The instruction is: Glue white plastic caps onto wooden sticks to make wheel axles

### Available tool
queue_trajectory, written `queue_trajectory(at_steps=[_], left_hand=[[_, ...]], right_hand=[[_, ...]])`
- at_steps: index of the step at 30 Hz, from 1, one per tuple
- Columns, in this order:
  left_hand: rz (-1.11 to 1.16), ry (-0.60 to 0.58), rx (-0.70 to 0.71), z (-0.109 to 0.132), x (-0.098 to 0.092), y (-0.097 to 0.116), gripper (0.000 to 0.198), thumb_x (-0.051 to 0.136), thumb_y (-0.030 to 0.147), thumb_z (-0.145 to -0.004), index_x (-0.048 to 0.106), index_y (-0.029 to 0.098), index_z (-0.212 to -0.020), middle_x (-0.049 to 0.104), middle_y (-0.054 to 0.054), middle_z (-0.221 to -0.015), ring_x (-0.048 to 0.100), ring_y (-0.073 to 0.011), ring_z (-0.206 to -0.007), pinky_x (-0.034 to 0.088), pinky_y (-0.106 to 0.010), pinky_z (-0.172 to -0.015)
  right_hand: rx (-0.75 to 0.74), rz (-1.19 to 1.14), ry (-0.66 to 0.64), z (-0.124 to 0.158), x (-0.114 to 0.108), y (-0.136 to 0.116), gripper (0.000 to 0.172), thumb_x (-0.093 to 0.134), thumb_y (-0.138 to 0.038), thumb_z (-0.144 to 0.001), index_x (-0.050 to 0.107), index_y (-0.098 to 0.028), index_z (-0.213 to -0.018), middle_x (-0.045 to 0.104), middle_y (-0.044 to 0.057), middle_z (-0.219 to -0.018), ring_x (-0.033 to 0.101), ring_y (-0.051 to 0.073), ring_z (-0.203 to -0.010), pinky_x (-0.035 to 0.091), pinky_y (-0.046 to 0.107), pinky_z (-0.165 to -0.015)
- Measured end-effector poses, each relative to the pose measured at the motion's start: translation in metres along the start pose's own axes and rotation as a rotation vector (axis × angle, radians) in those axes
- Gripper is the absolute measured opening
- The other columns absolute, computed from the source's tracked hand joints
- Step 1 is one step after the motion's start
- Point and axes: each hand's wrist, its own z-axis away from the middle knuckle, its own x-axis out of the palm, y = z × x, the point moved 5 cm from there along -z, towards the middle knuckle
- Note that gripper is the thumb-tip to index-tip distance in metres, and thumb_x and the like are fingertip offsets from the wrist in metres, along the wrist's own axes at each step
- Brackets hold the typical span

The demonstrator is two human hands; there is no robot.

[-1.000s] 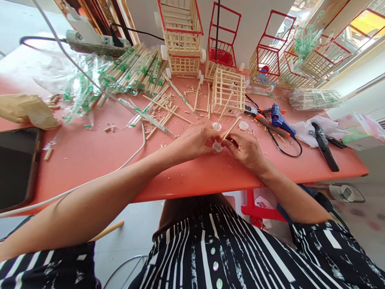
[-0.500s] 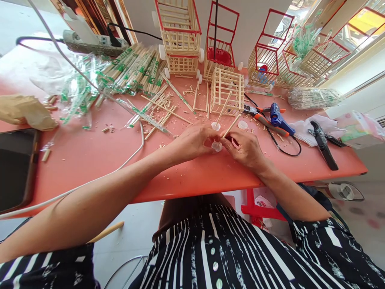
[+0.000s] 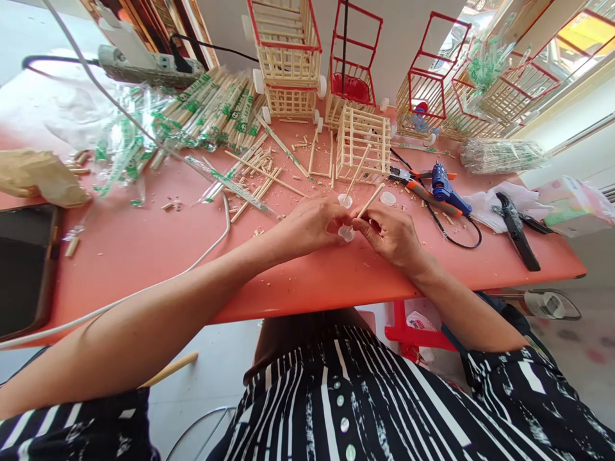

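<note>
Two-handed grip above table (image 3: 144,250): white cap (image 3: 346,233) pinched in left hand (image 3: 310,224), wooden stick (image 3: 372,197) in right hand (image 3: 391,234), tip beside cap.

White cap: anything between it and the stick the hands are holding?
Nothing visible. The left hand pinches the white cap, the right hand grips the stick, and the stick's lower end sits right at the cap. Fingers hide the exact contact point.
</note>
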Motion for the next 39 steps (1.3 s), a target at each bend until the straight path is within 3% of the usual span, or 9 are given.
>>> queue_trajectory(at_steps=[13, 21, 39], left_hand=[[0.020, -0.013, -0.014, 0.0004, 0.0015, -0.0013, 0.014, 0.069, 0.026, -0.082, 0.074, 0.016, -0.090, 0.069, -0.003, -0.082, 0.060, -0.0183, -0.080, 0.038, -0.028, -0.070], [0.014, -0.014, -0.008, 0.0000, 0.0008, -0.0009, 0.013, 0.069, 0.027, -0.082, 0.074, 0.017, -0.089, 0.069, -0.003, -0.080, 0.060, -0.0188, -0.080, 0.038, -0.028, -0.070], [0.002, -0.020, -0.007, -0.0008, 0.0003, 0.0012, 0.014, 0.071, 0.027, -0.081, 0.074, 0.016, -0.089, 0.070, -0.003, -0.082, 0.061, -0.0200, -0.083, 0.038, -0.029, -0.073]], right_hand=[[-0.013, -0.038, -0.013, 0.0008, 0.0005, -0.0037, 0.027, 0.057, -0.037, -0.104, 0.072, -0.018, -0.092, 0.074, 0.004, -0.083, 0.065, 0.015, -0.071, 0.046, 0.026, -0.068], [0.054, -0.048, -0.038, 0.0023, 0.0010, -0.0012, 0.034, 0.054, -0.046, -0.104, 0.073, -0.020, -0.094, 0.075, 0.005, -0.084, 0.066, 0.016, -0.072, 0.048, 0.027, -0.070], [0.054, -0.057, -0.036, 0.0016, 0.0021, -0.0006, 0.035, 0.055, -0.047, -0.104, 0.073, -0.019, -0.091, 0.075, 0.005, -0.083, 0.068, 0.017, -0.073, 0.049, 0.028, -0.071]])
